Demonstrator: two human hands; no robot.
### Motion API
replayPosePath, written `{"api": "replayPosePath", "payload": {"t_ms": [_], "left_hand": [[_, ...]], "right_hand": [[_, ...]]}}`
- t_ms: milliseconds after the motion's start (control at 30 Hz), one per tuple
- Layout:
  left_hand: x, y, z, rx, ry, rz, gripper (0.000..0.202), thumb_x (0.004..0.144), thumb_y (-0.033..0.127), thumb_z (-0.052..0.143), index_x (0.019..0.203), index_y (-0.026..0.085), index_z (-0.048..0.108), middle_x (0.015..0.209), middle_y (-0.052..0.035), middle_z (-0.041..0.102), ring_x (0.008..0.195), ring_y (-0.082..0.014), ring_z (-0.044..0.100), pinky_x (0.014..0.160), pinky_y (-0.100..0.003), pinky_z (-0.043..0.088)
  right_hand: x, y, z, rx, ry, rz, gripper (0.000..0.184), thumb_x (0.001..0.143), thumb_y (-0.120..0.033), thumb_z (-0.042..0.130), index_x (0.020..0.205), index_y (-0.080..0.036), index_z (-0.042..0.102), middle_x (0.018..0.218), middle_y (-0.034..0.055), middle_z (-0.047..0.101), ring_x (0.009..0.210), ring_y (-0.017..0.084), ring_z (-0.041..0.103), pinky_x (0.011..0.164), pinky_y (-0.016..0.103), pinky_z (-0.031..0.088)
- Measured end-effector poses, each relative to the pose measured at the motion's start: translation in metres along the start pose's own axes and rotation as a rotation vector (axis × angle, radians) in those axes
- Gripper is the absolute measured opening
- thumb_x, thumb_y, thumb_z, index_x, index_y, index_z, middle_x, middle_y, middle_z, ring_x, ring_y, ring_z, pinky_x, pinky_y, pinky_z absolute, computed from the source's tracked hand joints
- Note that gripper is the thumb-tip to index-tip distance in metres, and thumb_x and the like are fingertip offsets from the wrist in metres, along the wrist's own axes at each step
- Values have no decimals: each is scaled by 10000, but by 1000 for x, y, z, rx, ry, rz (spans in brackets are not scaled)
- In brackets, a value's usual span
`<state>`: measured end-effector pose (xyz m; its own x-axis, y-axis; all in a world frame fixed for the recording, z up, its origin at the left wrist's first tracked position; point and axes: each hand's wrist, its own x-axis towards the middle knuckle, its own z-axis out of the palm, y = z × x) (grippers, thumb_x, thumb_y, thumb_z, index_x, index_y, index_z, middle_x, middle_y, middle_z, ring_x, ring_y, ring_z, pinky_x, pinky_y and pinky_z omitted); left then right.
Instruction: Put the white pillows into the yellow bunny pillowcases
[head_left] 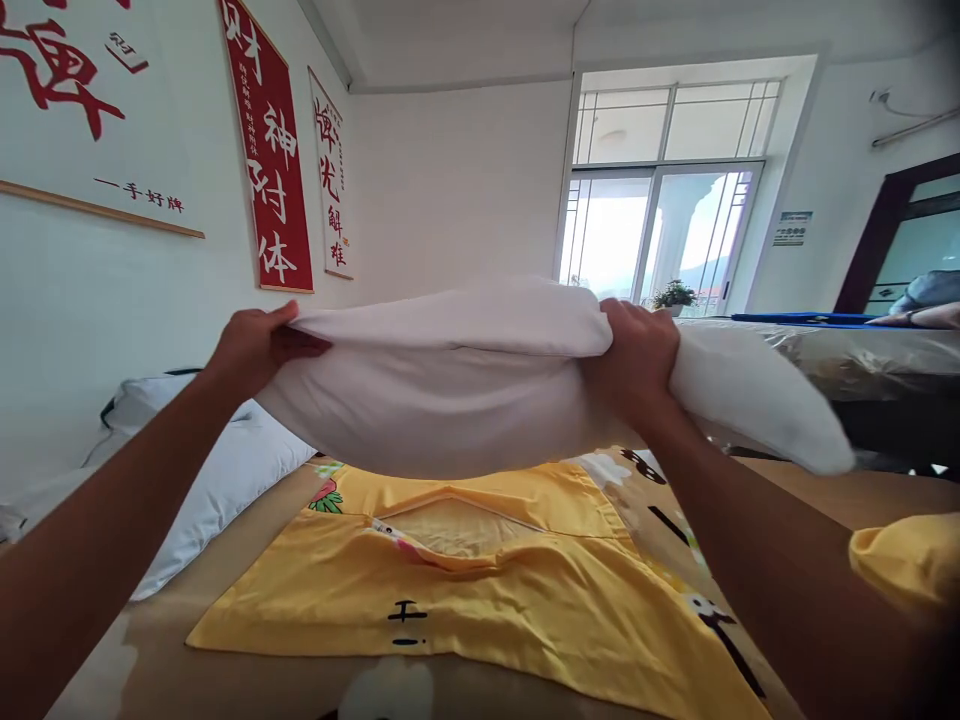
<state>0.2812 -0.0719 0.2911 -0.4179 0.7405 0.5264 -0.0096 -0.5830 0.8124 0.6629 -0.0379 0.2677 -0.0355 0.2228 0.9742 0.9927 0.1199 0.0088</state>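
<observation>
A white pillow (pixel 450 400) is held up in the air, folded along its length. My left hand (pixel 259 345) grips its left end, with the fingers tucked into the cloth. Farther right, my right hand (pixel 636 355) is wrapped round the folded pillow, and a white end sticks out beyond it. Below lies a yellow pillowcase (pixel 525 600), spread flat with a carrot print and dark lettering. The slit across its upper part gapes open, with zip tape along its edge. Neither hand touches the pillowcase.
Under the pillowcase is a brown patterned bed sheet (pixel 247 690). Another white pillow (pixel 217 480) lies at the left by the wall. To the right stands a plastic-covered surface (pixel 885 350) with a blue item (pixel 795 319) on it. A potted plant (pixel 675 295) stands near the window.
</observation>
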Motion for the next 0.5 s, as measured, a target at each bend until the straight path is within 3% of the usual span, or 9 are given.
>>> {"api": "replayPosePath", "payload": {"t_ms": [67, 133, 233, 300, 367, 433, 500], "left_hand": [[-1, -22, 0, 22, -42, -95, 258, 917, 191, 562, 698, 57, 547, 568, -42, 580, 727, -181, 661, 937, -496, 521], [-1, -37, -1, 62, -123, -103, 268, 924, 238, 535, 720, 67, 560, 621, -72, 620, 711, -188, 664, 934, -480, 519], [-1, -54, -9, 324, -345, 143, 401, 946, 405, 442, 978, 56, 636, 982, -166, 697, 978, -270, 666, 1001, -505, 456], [-3, -72, -21, 716, -500, 435, 551, 915, 552, 430, 1255, 148, 588, 1334, -149, 577, 1270, -317, 507, 1120, -551, 289], [-11, -97, -35, 1102, -605, 657, 691, 871, 633, 462, 1449, 257, 418, 1529, -95, 379, 1423, -314, 306, 1172, -569, 82], [-25, -129, -48, 1334, -668, 727, 771, 875, 616, 476, 1531, 289, 237, 1590, -84, 245, 1467, -299, 204, 1166, -573, -19], [-44, -162, -54, 1436, -682, 683, 805, 878, 566, 504, 1549, 277, 164, 1607, -94, 166, 1484, -301, 135, 1162, -573, -25]], "right_hand": [[13, 1, -15, -83, 3, -42, 102, 789, -225, 455, 705, -181, 492, 703, 70, 606, 688, 189, 517, 658, 318, 228], [24, 2, -26, -151, 6, -71, 138, 820, -222, 455, 700, -170, 499, 710, 75, 608, 677, 172, 508, 648, 320, 206], [39, 5, -36, -228, -25, -70, 159, 844, -216, 457, 729, -141, 540, 737, 79, 620, 675, 148, 507, 643, 326, 193], [47, 9, -40, -278, -56, -22, 226, 882, -251, 444, 779, -105, 581, 786, 95, 636, 710, 145, 526, 649, 337, 194], [54, 12, -43, -326, -54, 64, 382, 944, -341, 385, 815, -61, 611, 833, 119, 642, 766, 161, 551, 655, 360, 195], [59, 13, -45, -353, -38, 148, 522, 979, -424, 316, 830, -34, 629, 856, 130, 644, 804, 183, 565, 654, 377, 198], [63, 11, -47, -362, -33, 182, 527, 987, -420, 310, 849, -33, 640, 868, 123, 647, 808, 188, 569, 652, 379, 208]]}}
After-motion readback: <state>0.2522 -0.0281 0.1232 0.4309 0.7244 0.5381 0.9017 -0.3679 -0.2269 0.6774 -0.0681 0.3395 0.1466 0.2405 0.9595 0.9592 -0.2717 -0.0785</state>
